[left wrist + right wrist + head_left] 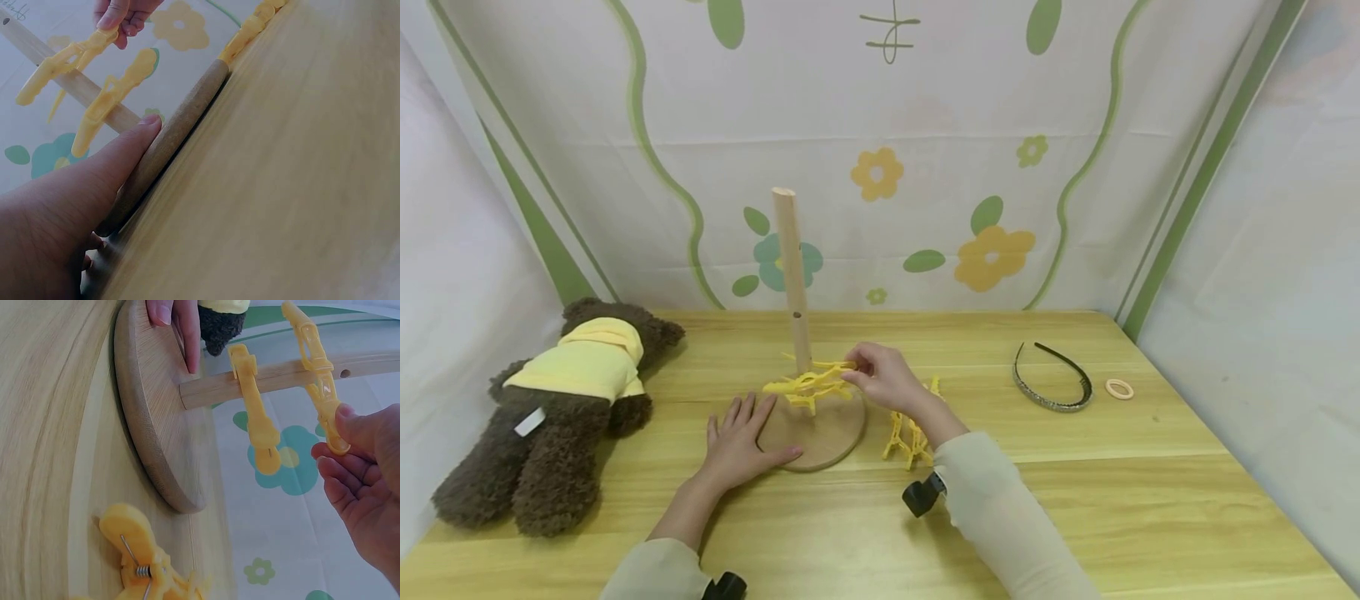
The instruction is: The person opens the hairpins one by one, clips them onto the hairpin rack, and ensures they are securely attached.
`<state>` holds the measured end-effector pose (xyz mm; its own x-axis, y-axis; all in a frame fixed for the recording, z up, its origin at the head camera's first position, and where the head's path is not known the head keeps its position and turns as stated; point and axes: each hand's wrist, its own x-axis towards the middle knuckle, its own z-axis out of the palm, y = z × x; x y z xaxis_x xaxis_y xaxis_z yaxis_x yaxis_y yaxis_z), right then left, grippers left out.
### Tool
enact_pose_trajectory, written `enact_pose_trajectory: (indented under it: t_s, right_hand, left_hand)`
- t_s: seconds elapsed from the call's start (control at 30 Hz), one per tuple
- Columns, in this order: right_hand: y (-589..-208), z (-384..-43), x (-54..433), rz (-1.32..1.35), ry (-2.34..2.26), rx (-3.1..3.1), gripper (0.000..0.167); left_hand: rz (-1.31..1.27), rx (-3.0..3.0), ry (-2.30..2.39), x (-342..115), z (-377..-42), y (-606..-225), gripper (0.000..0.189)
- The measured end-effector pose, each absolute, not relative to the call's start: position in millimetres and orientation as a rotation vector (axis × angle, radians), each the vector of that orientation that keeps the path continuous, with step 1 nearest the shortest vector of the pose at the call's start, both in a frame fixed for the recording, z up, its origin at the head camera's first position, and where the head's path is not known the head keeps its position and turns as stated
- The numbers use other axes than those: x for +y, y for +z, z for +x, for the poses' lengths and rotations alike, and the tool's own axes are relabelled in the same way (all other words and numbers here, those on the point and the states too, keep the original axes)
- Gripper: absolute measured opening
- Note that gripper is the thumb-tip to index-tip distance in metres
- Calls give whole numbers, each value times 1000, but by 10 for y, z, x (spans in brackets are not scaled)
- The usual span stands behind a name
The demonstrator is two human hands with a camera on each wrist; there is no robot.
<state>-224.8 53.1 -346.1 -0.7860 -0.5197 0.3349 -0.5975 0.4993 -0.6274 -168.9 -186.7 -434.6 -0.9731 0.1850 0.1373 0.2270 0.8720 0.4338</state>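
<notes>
A wooden post (792, 267) rises from a round wooden base (831, 433) on the table. Spread and fairly straight, the fingers of my left hand (737, 446) rest at the base's left side, its thumb on the base. My right hand (886, 379) pinches the end of a yellow clothes peg (322, 369) between thumb and fingers; the peg lies across the post. Lower down, a second yellow clothes peg (254, 406) sits on the post, untouched by either hand. More yellow pegs (128, 531) lie on the table to the right of the base, partly behind my right forearm in the head view.
A brown teddy bear (568, 417) in a yellow top lies on the left of the table. Toward the right are a glittery black headband (1063, 406) and a small pale ring (1119, 389). A white flowered curtain (940, 108) hangs behind the table.
</notes>
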Motion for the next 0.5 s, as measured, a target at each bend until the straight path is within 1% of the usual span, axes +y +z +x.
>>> enact_pose_trajectory:
  t_s: [0.13,0.5]
  right_hand:
    - [-3450,-2240,510,955,1178,-2657,11]
    - [-3450,-2226,491,892,1183,-2712,25]
  left_hand:
    - [-327,-2943,-703,-1866,-1692,-4349,96]
    - [-329,-2938,-711,-1863,-1702,-4362,96]
